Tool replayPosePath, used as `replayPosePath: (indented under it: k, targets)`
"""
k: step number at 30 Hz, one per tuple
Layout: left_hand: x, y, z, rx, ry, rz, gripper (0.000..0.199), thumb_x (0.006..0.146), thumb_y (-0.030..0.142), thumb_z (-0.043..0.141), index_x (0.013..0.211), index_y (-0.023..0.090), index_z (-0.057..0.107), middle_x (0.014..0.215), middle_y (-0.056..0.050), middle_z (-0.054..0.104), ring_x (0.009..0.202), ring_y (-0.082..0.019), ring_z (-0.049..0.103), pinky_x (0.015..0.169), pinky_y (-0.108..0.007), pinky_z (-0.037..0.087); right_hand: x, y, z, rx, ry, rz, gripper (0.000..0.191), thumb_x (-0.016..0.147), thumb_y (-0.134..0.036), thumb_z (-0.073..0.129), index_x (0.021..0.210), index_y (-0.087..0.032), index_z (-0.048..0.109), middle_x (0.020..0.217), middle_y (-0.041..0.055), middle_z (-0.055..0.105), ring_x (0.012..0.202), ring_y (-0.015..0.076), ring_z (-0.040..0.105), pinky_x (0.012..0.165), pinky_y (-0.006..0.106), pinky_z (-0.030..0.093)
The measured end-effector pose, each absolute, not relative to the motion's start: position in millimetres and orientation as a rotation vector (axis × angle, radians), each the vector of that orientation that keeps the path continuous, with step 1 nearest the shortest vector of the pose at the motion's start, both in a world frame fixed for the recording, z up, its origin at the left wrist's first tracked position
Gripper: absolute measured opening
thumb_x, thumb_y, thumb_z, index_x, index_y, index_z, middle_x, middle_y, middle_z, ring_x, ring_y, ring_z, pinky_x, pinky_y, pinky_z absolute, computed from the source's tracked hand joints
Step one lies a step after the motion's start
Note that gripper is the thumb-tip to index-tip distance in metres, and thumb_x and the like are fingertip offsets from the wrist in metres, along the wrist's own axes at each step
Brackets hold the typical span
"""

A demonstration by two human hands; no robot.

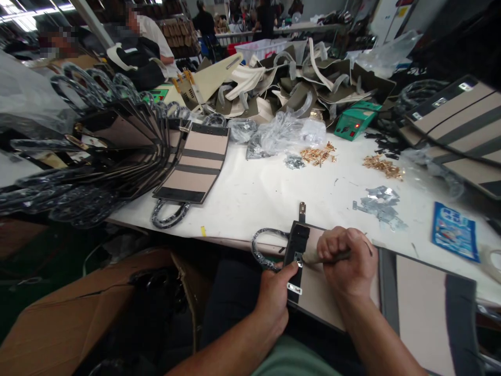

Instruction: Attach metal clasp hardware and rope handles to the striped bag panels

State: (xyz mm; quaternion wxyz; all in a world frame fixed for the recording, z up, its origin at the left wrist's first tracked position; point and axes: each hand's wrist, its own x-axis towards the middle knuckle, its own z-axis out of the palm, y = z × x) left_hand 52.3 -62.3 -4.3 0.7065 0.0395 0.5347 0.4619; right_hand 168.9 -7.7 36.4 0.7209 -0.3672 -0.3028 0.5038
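Observation:
A flat bag panel, beige with dark strips, lies at the table's front edge and reaches over it. My left hand pinches its left end, the thumb on top beside a small metal plate and the fingers partly hidden beneath. A second metal plate sits just below the thumb. My right hand is closed round a slim, dark-handled tool whose end points at the upper plate; its exact kind is unclear. A plastic-wrapped handle loop and a metal clasp tab stick out from the panel.
Stacked bag panels with wrapped handles fill the left. Gold-coloured fasteners, grey metal plates and a blue packet lie on the white table. Behind stand a green box and heaped bag pieces. A cardboard box is below left.

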Motion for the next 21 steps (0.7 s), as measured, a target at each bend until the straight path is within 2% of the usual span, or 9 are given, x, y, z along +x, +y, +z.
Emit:
replayPosePath:
  k: [5, 8, 11, 13, 17, 21]
  targets:
    - [52.2, -61.7, -5.5, 0.053, 1.203, 1.003, 0.04, 0.057, 0.038, 0.093, 0.08, 0.011, 0.074, 0.074, -0.006, 0.07, 0.065, -0.018, 0.064, 0.064, -0.029, 0.048, 169.0, -6.8, 33.3, -0.809, -0.704, 1.102, 0.04, 0.096, -0.035, 0.058, 0.062, -0.022, 0.042, 0.055, -0.0054, 0.038, 0.044, 0.0116, 0.037, 0.043, 0.026, 0.032]
    - [51.6, -60.3, -2.7, 0.077, 1.191, 1.005, 0.041, 0.057, 0.039, 0.093, 0.08, 0.011, 0.075, 0.074, -0.007, 0.071, 0.066, -0.019, 0.064, 0.064, -0.03, 0.048, 162.1, -11.9, 32.0, -0.824, -0.83, 1.058, 0.037, 0.098, -0.031, 0.057, 0.064, -0.023, 0.046, 0.056, -0.0044, 0.042, 0.048, 0.0132, 0.043, 0.047, 0.027, 0.035]
    - [51.2, -59.1, 1.2, 0.12, 1.176, 1.031, 0.042, 0.058, 0.042, 0.094, 0.079, 0.011, 0.075, 0.078, -0.009, 0.074, 0.068, -0.02, 0.065, 0.066, -0.029, 0.049, 152.4, -15.3, 35.3, -0.867, -1.256, 0.955, 0.031, 0.098, -0.025, 0.06, 0.067, -0.022, 0.053, 0.061, -0.0015, 0.053, 0.056, 0.0152, 0.051, 0.057, 0.031, 0.041]
    - [51.0, -59.5, 1.8, 0.135, 1.172, 1.071, 0.043, 0.059, 0.044, 0.094, 0.078, 0.01, 0.075, 0.079, -0.009, 0.075, 0.069, -0.02, 0.066, 0.067, -0.028, 0.049, 147.7, -12.5, 41.7, -0.882, -1.577, 0.923, 0.03, 0.096, -0.024, 0.061, 0.067, -0.021, 0.055, 0.063, -0.0005, 0.057, 0.058, 0.0147, 0.053, 0.058, 0.03, 0.04]
    - [51.0, -62.5, -1.8, 0.122, 1.142, 1.072, 0.043, 0.059, 0.042, 0.093, 0.082, 0.01, 0.077, 0.074, -0.009, 0.075, 0.066, -0.022, 0.068, 0.067, -0.031, 0.05, 147.9, 2.3, 58.3, -1.079, -1.628, 1.041, 0.043, 0.099, -0.037, 0.06, 0.06, -0.021, 0.052, 0.055, -0.0026, 0.052, 0.052, 0.0126, 0.046, 0.053, 0.028, 0.035]
    - [50.4, -64.9, -2.9, 0.127, 1.109, 1.079, 0.039, 0.06, 0.036, 0.091, 0.085, 0.009, 0.077, 0.073, -0.01, 0.075, 0.063, -0.023, 0.068, 0.066, -0.033, 0.051, 147.6, 12.8, 67.8, -1.105, -1.501, 1.164, 0.046, 0.099, -0.046, 0.06, 0.061, -0.021, 0.053, 0.054, -0.0031, 0.051, 0.051, 0.013, 0.044, 0.054, 0.028, 0.036]
